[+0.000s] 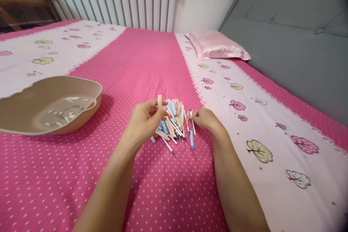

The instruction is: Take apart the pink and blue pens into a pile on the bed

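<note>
My left hand (145,119) pinches a peach-coloured pen barrel (160,100), held upright at the left of a heap. The heap holds several pen parts (174,119): pastel barrels and caps, with thin white refills among them. At the heap's right edge is my right hand (205,117), its fingers closed beside a pinkish piece; whether they grip it is too small to make out. A blue pen cap (191,140) lies just below that hand. One white refill (169,146) sticks out towards me, its dark tip pointing down and right.
A beige basin (84,123) with several small white pieces inside stands at the left on the pink dotted bedsheet (152,61). A small clear piece (166,195) lies between my forearms. Farther back are a pink pillow (214,43), a grey headboard (296,36) and a white radiator (141,1).
</note>
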### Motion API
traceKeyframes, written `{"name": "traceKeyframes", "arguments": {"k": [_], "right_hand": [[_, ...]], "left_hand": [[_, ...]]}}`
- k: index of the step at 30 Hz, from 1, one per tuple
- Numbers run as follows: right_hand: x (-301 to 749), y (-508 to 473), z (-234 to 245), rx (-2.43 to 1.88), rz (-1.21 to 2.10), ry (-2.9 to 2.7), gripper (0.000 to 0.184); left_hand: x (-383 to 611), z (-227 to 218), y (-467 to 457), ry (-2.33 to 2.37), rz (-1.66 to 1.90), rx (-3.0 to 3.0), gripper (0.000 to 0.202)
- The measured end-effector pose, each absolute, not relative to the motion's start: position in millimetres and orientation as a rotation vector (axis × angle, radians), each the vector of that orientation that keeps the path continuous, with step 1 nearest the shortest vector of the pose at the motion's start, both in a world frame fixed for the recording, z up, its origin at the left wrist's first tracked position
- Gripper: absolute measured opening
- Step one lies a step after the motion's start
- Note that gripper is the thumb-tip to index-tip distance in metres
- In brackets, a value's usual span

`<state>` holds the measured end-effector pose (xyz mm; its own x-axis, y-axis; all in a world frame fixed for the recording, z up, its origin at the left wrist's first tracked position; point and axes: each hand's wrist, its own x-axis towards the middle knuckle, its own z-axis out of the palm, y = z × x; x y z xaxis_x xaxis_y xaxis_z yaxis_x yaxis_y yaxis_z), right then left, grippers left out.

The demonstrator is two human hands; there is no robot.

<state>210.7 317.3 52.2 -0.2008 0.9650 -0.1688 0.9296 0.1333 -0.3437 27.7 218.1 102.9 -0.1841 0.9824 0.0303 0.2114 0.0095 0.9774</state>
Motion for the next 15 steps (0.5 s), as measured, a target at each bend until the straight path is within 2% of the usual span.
{"name": "traceKeyframes", "arguments": {"k": [3, 7, 11, 15], "right_hand": [[212, 311, 65, -1.607, 0.623, -2.044, 0.018], [206, 293, 91, -1.109, 0.956, -1.605, 0.019], [200, 278, 108, -0.922, 1.265, -1.409, 0.019], [200, 274, 112, -0.799, 1.45, -1.476, 0.02]], "left_hand": [[28, 100, 219, 1.501, 1.189, 1.319, 0.028], [31, 98, 219, 1.475, 1.121, 1.384, 0.026], [35, 98, 218, 1.441, 1.086, 1.36, 0.033], [34, 98, 217, 1.398, 1.057, 1.415, 0.032]]}}
